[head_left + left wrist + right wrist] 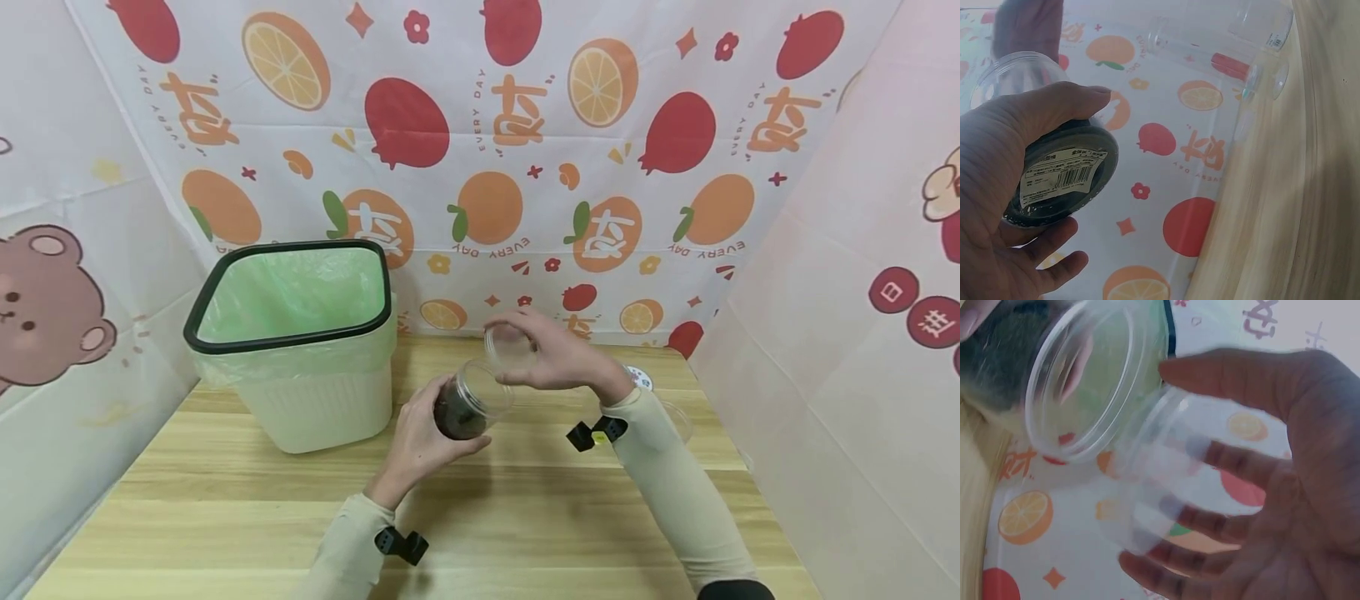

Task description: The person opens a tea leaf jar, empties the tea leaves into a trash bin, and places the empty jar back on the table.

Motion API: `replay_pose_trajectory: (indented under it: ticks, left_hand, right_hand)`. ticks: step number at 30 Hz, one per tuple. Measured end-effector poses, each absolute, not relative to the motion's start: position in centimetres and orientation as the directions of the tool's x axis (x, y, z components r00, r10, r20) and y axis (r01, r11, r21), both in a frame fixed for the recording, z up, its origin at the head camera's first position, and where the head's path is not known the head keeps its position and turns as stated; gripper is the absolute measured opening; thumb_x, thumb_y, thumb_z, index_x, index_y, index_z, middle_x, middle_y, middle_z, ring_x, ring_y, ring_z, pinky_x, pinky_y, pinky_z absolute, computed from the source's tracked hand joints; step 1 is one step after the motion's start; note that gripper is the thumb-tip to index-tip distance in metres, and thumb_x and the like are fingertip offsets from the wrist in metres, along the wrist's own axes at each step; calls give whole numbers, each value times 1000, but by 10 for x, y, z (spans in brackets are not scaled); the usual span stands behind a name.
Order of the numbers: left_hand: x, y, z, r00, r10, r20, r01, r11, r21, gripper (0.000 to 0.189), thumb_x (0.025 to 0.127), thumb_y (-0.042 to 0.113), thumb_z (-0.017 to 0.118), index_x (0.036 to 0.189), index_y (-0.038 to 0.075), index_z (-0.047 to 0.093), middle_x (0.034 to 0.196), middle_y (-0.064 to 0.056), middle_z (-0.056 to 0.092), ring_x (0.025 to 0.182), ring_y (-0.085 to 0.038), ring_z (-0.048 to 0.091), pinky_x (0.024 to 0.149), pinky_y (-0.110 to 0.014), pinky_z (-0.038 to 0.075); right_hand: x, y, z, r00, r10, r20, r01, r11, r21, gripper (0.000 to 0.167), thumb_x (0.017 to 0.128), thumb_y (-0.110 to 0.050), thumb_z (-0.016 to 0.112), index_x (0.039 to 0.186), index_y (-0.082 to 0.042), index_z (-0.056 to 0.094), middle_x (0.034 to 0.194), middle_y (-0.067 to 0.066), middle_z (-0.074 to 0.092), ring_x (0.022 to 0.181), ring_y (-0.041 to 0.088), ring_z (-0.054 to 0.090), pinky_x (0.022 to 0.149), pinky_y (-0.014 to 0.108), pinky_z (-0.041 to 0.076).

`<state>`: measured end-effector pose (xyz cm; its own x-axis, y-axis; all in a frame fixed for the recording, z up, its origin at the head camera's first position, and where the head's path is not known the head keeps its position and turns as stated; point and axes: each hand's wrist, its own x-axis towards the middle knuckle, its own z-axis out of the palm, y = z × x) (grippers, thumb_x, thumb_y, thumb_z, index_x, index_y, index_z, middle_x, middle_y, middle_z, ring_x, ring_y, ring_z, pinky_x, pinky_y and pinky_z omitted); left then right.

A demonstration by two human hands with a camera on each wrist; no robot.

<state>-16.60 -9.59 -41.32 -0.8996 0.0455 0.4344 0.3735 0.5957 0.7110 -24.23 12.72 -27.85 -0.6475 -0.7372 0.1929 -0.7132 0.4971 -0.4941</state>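
Observation:
My left hand (417, 435) grips a clear plastic jar (459, 412) around its side, over the wooden table. The jar is tilted with its mouth toward my right hand, and dark contents fill its lower part. In the left wrist view its base carries a label with a barcode (1072, 176). My right hand (558, 352) holds a clear, thin-walled plastic lid (1147, 472) between thumb and fingers. This lid is close beside the jar's open mouth (1079, 394), as the right wrist view shows.
A pale waste bin (330, 408) with a black rim and green liner bag stands at the left. Behind my right forearm lie a clear container (677, 421) and a round white patterned piece (640, 377). Fruit-printed cloth (480, 150) hangs at the table's back.

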Motion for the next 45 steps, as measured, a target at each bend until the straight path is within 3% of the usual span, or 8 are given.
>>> replay_pose_trajectory:
  ticks: [4, 7, 13, 20, 25, 31, 39, 45]
  left_hand:
    - [-166, -96, -413, -898, 39, 439, 373, 599, 709, 94, 62, 41, 97, 141, 14, 54, 128, -7, 68, 118, -29, 63, 98, -55, 52]
    - [-165, -96, -412, -901, 36, 432, 364, 603, 710, 95, 62, 42, 96, 142, 14, 54, 129, -7, 67, 119, -29, 62, 97, -54, 52]
    - [-163, -99, -411, -906, 19, 422, 338, 630, 699, 96, 61, 42, 96, 143, 15, 53, 130, -6, 67, 117, -28, 61, 93, -51, 53]
    - [-159, -106, -414, -908, 4, 418, 320, 651, 689, 97, 61, 41, 97, 143, 16, 53, 132, -5, 67, 114, -25, 61, 91, -48, 53]
    - [-157, -110, -414, -909, -9, 416, 309, 652, 692, 98, 60, 40, 97, 144, 14, 53, 131, -8, 68, 114, -27, 60, 91, -50, 52]
    - [-157, -113, -411, -911, -7, 413, 308, 655, 690, 98, 60, 39, 97, 144, 14, 52, 129, -9, 68, 115, -29, 60, 92, -51, 53]
    - [-156, -115, -411, -910, -7, 414, 308, 656, 689, 98, 60, 39, 97, 144, 13, 52, 129, -9, 68, 115, -29, 60, 92, -51, 53]
    - [-155, -115, -412, -907, -14, 420, 309, 656, 689, 98, 60, 38, 98, 143, 13, 53, 129, -9, 68, 115, -29, 60, 93, -51, 53]
  right_hand:
    - [-257, 124, -283, -702, -686, 192, -678, 562, -473, 71, 87, -32, 79, 150, -22, 49, 141, 10, 56, 124, 32, 54, 99, 52, 50]
    - [-269, 121, -286, -749, -644, 159, -629, 614, -477, 73, 91, -33, 75, 155, -22, 43, 150, 14, 49, 138, 34, 47, 112, 58, 43]
    - [-293, 114, -299, -835, -536, 123, -523, 705, -479, 77, 95, -35, 69, 160, -19, 31, 156, 19, 43, 146, 36, 42, 118, 56, 39]
    - [-320, 104, -327, -898, -433, 80, -421, 790, -445, 76, 97, -36, 65, 161, -15, 30, 158, 19, 43, 147, 36, 40, 121, 52, 36]
    - [-335, 101, -344, -918, -393, 57, -373, 805, -461, 76, 97, -34, 65, 160, -9, 30, 149, 21, 51, 144, 38, 40, 123, 53, 31]
    - [-347, 103, -358, -934, -357, 17, -326, 831, -450, 74, 97, -28, 65, 159, -6, 31, 161, 16, 41, 149, 37, 37, 125, 53, 30]
    - [-358, 101, -380, -940, -340, -20, -296, 846, -444, 57, 93, -22, 67, 145, -6, 52, 139, 15, 61, 128, 33, 57, 108, 48, 50]
    - [-357, 103, -395, -941, -323, -97, -260, 877, -404, 60, 97, -25, 59, 152, -8, 45, 152, 15, 53, 141, 37, 48, 120, 53, 37]
